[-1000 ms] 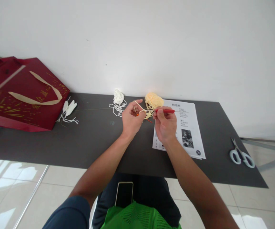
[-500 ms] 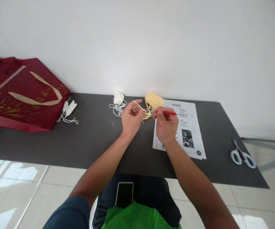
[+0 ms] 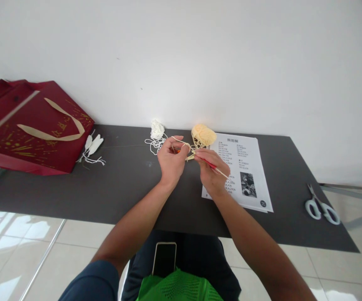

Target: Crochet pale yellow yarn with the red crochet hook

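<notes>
My left hand (image 3: pixel 172 161) is closed on pale yellow yarn (image 3: pixel 183 142), with a strand stretched over its fingers and a small orange bit showing near the palm. In my right hand (image 3: pixel 214 169) is a crochet hook with a red grip (image 3: pixel 210 164); its shaft end points down and right over the paper. The hook's front end meets the yarn at my left fingertips, where the stitches are too small to make out. Just behind my hands lies a ball of yellow yarn (image 3: pixel 204 134), loose strands trailing from it.
Printed sheets (image 3: pixel 259 167) lie under and beyond my right hand. White yarn (image 3: pixel 157 130) sits at the back, small white knitted pieces (image 3: pixel 94 145) farther left beside a dark red bag (image 3: pixel 36 129). Scissors (image 3: pixel 322 207) rest at the right; a phone (image 3: pixel 164 258) is on my lap.
My right hand has moved left to my left hand. The hook has swung from nearly level to slanting down-right, its front end now at the yarn. The view has shifted slightly.
</notes>
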`<state>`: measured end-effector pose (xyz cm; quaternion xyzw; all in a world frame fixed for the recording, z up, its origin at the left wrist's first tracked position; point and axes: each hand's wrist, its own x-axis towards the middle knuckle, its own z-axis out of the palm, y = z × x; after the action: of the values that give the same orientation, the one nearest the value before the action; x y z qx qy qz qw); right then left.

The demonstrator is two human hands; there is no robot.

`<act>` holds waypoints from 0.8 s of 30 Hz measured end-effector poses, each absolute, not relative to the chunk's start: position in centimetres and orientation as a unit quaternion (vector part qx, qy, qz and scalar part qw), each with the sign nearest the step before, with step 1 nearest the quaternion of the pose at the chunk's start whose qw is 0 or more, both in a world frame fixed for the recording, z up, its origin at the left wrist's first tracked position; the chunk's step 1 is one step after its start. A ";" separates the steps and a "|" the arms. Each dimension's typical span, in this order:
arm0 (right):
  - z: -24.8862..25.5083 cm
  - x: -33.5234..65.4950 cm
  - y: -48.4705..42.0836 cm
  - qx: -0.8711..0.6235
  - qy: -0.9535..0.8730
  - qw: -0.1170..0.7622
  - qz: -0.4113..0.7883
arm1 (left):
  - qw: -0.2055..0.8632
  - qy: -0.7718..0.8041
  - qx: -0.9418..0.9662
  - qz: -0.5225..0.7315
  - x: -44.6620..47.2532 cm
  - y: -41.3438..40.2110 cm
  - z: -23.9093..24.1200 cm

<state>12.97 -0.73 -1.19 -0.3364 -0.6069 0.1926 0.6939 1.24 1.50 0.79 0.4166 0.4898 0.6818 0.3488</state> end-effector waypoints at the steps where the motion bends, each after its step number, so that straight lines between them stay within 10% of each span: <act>1: -1.3 13.0 -0.8 -0.334 -0.621 0.684 0.188 | 0.354 0.493 0.412 0.679 1.3 1.5 0.8; 13: -1.9 13.2 -0.4 -0.356 -0.617 0.670 0.206 | 0.646 0.356 0.250 0.627 0.6 2.3 1.1; 24: -1.5 12.8 0.6 -0.339 -0.405 0.710 0.466 | 0.683 0.335 0.251 0.599 0.3 2.1 1.6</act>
<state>12.76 0.64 -1.50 -0.3389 -0.4048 0.4665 0.7097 0.30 2.10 1.61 0.2506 0.3350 0.5990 0.6828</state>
